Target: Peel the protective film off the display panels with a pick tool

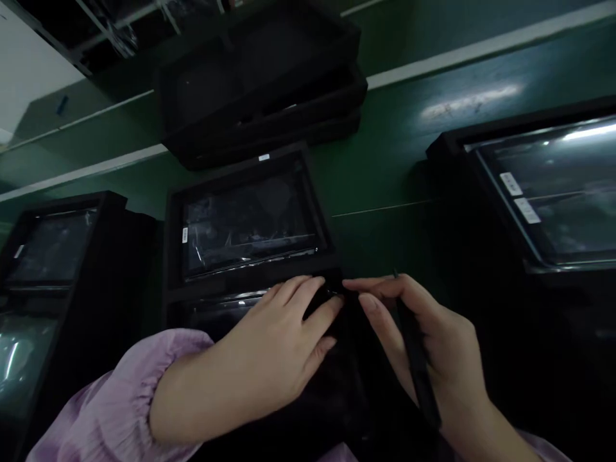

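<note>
Glossy green surface (pixel 380 173), w/ whitish stripes; on it, a black rect. two-compartment tray (pixel 174 240) at ctr., stacked black rect. trays (pixel 255 70) just beyond, and further black trays at L (pixel 101 237) and R (pixel 474 205). Ctr. tray: dark glossy panel in clear film (pixel 250 218) in far compartment; dark shiny-edged piece (pixel 216 314) in near one, partly under the L hand (pixel 289 340), palm down, fingers spread at the far R corner; too dim to tell if they pinch anything. R hand (pixel 443 340), beside same corner: closed around a slim black pen-like tool (pixel 416 366), index and thumb tips slightly apart. Smallest: white printed label (pixel 185 235), far panel's L edge.
</note>
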The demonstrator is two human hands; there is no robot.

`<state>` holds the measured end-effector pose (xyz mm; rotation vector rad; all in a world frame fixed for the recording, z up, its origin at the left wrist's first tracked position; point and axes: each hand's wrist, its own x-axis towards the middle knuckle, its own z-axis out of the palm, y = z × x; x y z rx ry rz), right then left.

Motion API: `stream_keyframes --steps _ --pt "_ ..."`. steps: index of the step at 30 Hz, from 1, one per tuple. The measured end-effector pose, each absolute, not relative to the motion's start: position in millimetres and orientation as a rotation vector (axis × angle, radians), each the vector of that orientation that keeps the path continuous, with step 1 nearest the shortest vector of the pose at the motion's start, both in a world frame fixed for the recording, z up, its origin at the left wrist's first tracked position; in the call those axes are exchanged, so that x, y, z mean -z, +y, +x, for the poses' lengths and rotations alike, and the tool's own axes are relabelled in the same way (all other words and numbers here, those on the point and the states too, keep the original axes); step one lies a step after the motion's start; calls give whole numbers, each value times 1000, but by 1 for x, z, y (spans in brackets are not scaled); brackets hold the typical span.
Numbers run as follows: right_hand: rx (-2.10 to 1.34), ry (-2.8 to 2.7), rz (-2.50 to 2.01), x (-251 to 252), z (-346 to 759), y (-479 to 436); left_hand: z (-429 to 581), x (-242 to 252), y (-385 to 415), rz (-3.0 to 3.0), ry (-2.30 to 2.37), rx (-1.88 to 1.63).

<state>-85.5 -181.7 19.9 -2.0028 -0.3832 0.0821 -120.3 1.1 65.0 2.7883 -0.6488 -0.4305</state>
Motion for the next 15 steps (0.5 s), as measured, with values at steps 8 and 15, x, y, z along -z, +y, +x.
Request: stream_keyframes --steps 8,15 --pt "106 -866 -2330 -14 -60 -130 -94 -80 43 2734 -373 232" --pt "-151 -544 -2268 -14 -26 -101 3 -54 82 2742 -168 -23"
